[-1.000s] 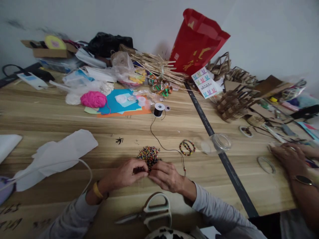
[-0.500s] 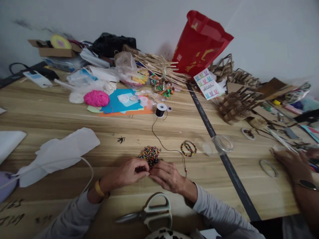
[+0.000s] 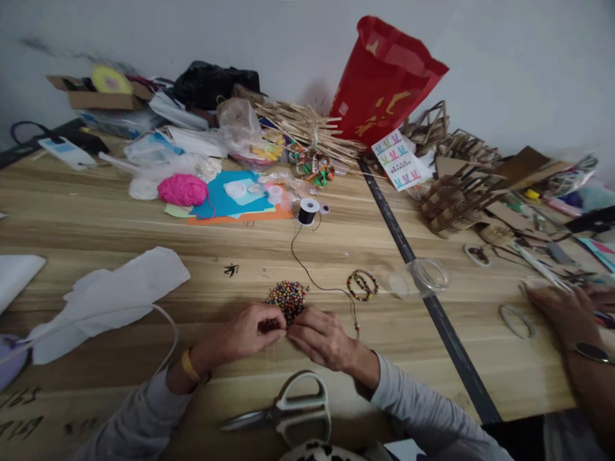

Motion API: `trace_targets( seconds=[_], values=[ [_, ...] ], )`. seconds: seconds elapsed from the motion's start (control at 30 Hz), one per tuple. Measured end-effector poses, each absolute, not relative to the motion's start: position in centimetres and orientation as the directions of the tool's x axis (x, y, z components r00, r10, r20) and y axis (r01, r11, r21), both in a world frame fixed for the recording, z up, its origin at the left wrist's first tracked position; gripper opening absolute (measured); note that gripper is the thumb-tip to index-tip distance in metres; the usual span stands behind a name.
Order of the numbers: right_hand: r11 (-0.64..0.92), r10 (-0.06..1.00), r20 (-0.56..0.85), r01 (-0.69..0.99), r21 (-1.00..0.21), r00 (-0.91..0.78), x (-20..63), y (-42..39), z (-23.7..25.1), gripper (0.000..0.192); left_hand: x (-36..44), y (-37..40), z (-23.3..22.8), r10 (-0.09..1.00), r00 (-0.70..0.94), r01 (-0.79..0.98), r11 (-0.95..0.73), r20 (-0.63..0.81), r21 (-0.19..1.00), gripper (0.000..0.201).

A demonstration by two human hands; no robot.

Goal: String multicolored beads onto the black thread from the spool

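Just in front of a pile of small multicoloured beads point(image 3: 287, 298), my left hand point(image 3: 254, 330) and my right hand point(image 3: 323, 338) meet fingertip to fingertip. Both are closed in a pinch; whatever sits between the fingertips is too small to make out. A black cord point(image 3: 331, 289) runs from a spool point(image 3: 307, 212) down past the right hand, with a tiny bead point(image 3: 357, 327) near its lower visible end by the wrist. Two beaded bracelets point(image 3: 362, 285) lie overlapping to the right. Below my hands rest scissors point(image 3: 288, 408) with pale handles.
Short black snippets point(image 3: 231, 270) lie left of the beads. A clear round container point(image 3: 429, 278) stands on the dark strip. At far right, another person's hand point(image 3: 560, 307) works near a ring point(image 3: 517, 321). Pink yarn point(image 3: 182, 191) and a red bag point(image 3: 387, 83) are at the back.
The whole view shifts very slightly. Both hands keep the same pinched pose beside the bead pile, and nothing else visibly moves.
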State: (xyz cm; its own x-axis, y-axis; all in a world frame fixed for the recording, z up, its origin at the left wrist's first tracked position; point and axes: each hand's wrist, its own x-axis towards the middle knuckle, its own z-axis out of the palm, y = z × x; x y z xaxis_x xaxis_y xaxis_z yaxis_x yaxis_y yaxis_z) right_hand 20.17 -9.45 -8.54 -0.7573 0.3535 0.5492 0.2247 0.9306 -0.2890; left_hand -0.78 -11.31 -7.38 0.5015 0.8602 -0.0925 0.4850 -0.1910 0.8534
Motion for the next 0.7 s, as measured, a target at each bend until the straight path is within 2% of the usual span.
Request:
trace_targets(
  seconds=[0.33,0.53,0.7],
  values=[
    [0.934,0.348,0.558,0.224,-0.279,-0.753,20.16,-9.43,-8.31,0.011,-0.59,-11.22,-7.11,0.875,0.473,0.506,-0.169,-0.108,0.846,0.014],
    [0.918,0.393,0.539,0.282,-0.279,-0.745,20.12,-9.53,-8.42,0.01,-0.63,-11.24,-6.89,0.869,0.487,0.493,-0.184,-0.094,0.85,0.013],
    [0.922,0.38,0.569,0.249,-0.297,-0.73,19.95,-9.5,-8.38,0.011,-0.66,-11.31,-6.75,0.877,0.474,0.494,-0.193,-0.077,0.848,0.014]
  ],
)
